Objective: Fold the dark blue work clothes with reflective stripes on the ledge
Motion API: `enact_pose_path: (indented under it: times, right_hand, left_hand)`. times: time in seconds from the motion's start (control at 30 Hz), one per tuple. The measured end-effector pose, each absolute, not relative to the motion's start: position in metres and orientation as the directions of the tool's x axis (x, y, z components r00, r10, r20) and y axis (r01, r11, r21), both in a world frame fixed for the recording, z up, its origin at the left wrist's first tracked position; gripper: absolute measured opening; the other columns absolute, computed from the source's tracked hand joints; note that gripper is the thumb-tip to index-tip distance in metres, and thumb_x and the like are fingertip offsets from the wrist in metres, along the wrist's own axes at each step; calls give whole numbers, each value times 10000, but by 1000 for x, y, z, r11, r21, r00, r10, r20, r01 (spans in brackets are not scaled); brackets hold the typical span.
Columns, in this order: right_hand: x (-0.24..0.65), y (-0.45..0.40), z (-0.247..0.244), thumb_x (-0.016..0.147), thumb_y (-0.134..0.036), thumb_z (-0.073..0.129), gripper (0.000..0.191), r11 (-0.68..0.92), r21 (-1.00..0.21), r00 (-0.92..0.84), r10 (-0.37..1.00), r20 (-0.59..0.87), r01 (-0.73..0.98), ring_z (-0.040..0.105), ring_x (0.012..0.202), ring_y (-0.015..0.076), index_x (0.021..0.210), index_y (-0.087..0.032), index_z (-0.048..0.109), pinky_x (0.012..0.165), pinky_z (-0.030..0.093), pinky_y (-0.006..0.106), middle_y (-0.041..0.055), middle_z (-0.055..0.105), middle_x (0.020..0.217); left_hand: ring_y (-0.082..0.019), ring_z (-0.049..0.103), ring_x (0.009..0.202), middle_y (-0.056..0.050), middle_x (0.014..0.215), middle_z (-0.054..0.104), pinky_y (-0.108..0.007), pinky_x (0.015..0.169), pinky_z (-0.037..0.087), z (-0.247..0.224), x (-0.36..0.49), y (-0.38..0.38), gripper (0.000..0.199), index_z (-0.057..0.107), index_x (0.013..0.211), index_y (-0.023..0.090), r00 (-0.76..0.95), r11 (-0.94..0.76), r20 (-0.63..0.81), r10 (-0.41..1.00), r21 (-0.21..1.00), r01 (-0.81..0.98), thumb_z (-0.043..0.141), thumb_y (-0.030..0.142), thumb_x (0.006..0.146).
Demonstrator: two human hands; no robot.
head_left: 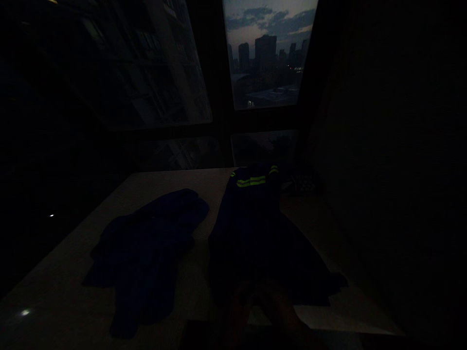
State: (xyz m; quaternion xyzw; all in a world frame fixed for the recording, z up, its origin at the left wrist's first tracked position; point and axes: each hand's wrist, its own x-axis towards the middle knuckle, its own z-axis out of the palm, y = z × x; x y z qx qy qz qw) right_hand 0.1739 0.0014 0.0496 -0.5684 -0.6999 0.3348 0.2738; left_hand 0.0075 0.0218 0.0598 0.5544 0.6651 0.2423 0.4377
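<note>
The picture is very dark. A dark blue garment with yellow-green reflective stripes [251, 181] is spread over the pale surface in front of me. Both hands are at its near edge, close together: my left hand [242, 293] and, just right of it, my right hand [272, 295]. They touch or overlap the cloth, but their fingers are lost in the dark, so any grip on it cannot be made out. To the left lies a second blue garment [146, 248], crumpled, apart from both hands.
The pale tabletop [204, 301] runs back to a window [270, 63] with city buildings outside. At the back right, beside the striped garment, is a dark patterned item [304, 183]. A dark wall [394, 170] stands on the right.
</note>
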Motion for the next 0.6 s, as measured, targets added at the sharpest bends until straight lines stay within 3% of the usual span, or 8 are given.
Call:
enact_pose_path:
  times: [0.17,0.37,0.6]
  right_hand:
    - [172,3,44,913,-130,487,232,159,-751,-244,970,-2,640,683,862,151,959,-220,696,752,500,233,43,723,957]
    - [167,5,40,925,-144,486,203,158,-711,-202,979,23,685,672,849,143,950,-217,674,758,490,229,34,715,954]
    - [160,3,36,934,-145,453,241,162,-612,-181,983,31,774,688,844,158,992,-225,673,722,491,226,48,729,965]
  left_hand:
    - [-272,693,1059,-136,1117,751,-443,999,527,58,9,25,429,713,1077,170,-5,272,-306,952,839,471,551,385,744]
    - [-274,687,1082,-114,1125,754,-451,1010,516,63,9,26,357,730,993,205,-28,258,-281,959,835,486,543,402,760]
    - [-277,688,1088,-137,1139,748,-437,992,537,70,15,26,444,730,1041,181,-35,305,-325,945,838,451,509,469,784]
